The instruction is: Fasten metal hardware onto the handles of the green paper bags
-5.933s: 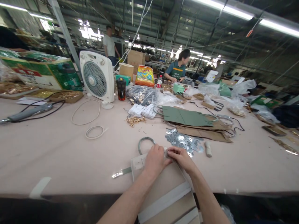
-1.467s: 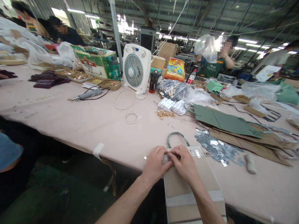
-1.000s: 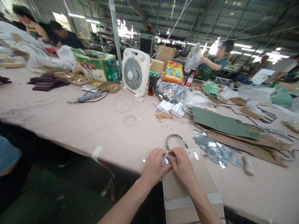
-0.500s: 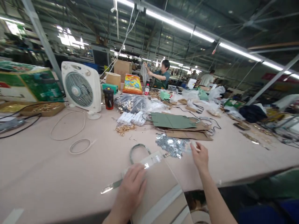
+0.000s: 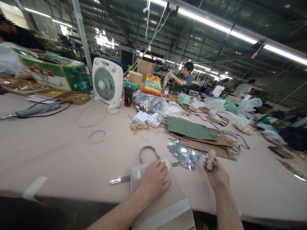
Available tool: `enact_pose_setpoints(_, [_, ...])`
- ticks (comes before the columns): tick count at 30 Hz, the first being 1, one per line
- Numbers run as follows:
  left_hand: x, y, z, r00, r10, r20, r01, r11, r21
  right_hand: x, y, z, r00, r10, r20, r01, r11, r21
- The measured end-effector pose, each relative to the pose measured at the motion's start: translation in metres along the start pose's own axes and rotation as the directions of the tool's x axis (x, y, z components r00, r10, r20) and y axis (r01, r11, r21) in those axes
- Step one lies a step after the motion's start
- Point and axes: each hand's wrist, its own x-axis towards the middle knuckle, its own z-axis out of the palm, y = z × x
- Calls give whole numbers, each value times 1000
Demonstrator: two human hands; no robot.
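My left hand (image 5: pixel 154 179) lies flat, fingers stretched out, on a beige bag panel (image 5: pixel 169 195) at the table's front edge. A green looped handle (image 5: pixel 149 149) sticks out of the panel's far end. To either side extend green straps: a left strap (image 5: pixel 121 180) with a shiny tip and a right strap (image 5: pixel 177 163) with a metal fitting. My right hand (image 5: pixel 217 174) is closed round a short, pale grey, knobbed object (image 5: pixel 211 159), held upright above the table; its kind is unclear. Nearby spreads a pile of small silvery metal plates (image 5: pixel 184 153).
Behind the plates lies a stack of green and brown bag pieces (image 5: pixel 192 129). Gold hardware (image 5: pixel 139 127), a coiled tube (image 5: pixel 97 135), a white fan (image 5: pixel 107 83) and a lidded cup (image 5: pixel 128 95) stand or lie further back. A corded tool (image 5: pixel 35 110) rests at left. Other people work beyond.
My left hand has moved along the panel to its right side, uncovering the left corner. My right hand now shows the pale knobbed object raised in its grip. The view has turned left.
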Motion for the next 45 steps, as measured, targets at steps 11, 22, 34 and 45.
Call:
enact_pose_setpoints(11, [3, -1, -3, 1000, 18, 7, -18, 1000, 4, -98, -44, 138, 984, -110, 139, -4, 767, 641])
enact_pose_setpoints(22, [1, -4, 3, 999, -3, -33, 1, 998, -58, -109, -29, 152, 980, -196, 39, 127, 761, 636])
enact_pose_setpoints(34, [0, -7, 6, 999, 6, -47, -10, 997, -81, -114, -18, 168, 950, -310, 38, 240, 803, 545])
enact_pose_setpoints(45, [4, -1, 11, 988, -144, -61, 148, 986, 75, -99, -29, 179, 940, -260, 222, 196, 942, 273])
